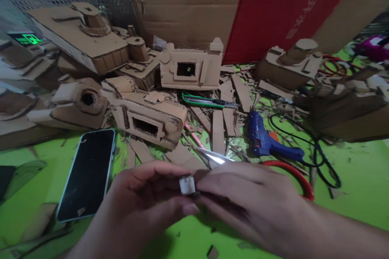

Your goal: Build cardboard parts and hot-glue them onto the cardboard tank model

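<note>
Between my two hands is a small rolled or folded cardboard piece (pixel 187 185) with a whitish face turned towards me. My left hand (pixel 146 196) grips it from the left with thumb below and fingers above. On its right side, the fingertips of my right hand (pixel 246 194) pinch it; part of the piece is hidden behind them. Just beyond my right hand lie scissors (pixel 304 180) with a red handle, partly covered by that hand. A cardboard camera model (pixel 148 115) stands ahead of my left hand, and a blue glue gun (pixel 270 139) lies ahead of my right.
A phone (pixel 88 174) lies left on the green table (pixel 361 214). A green utility knife (pixel 209 101) rests among cardboard scraps (pixel 219 129). Another camera model (pixel 191 68) stands behind, with several more at both sides. A black cable (pixel 319 158) curls at right. Large cardboard (pixel 188 4) closes the back.
</note>
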`<state>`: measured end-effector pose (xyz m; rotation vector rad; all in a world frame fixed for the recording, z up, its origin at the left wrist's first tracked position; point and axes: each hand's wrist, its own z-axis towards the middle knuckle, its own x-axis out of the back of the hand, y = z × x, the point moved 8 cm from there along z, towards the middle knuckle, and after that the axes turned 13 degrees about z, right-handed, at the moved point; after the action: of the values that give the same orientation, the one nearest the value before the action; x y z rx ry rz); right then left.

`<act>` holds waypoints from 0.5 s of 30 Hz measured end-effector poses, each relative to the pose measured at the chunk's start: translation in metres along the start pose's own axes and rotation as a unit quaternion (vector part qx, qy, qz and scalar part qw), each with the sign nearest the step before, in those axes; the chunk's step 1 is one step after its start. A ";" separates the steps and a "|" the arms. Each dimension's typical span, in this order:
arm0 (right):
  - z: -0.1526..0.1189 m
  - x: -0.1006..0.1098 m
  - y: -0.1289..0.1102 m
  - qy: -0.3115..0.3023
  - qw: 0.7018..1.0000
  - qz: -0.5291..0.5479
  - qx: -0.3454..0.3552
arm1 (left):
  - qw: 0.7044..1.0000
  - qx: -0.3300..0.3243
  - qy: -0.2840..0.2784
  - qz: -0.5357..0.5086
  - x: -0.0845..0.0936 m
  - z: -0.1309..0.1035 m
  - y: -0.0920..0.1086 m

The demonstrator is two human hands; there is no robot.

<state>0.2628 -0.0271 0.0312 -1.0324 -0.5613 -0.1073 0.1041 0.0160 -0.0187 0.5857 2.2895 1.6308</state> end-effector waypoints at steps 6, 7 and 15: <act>0.003 0.006 0.000 0.007 1.000 0.003 0.000 | 0.999 -0.008 0.020 0.040 0.008 0.001 -0.006; 0.002 0.005 0.000 0.007 1.000 0.006 0.005 | 0.999 -0.006 0.023 0.038 0.009 0.001 -0.009; -0.010 -0.002 0.004 -0.006 1.000 0.000 0.006 | 0.998 -0.028 0.049 0.009 0.007 -0.003 -0.005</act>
<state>0.2664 -0.0336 0.0238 -1.0229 -0.5717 -0.0975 0.0961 0.0151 -0.0218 0.5269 2.3042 1.7625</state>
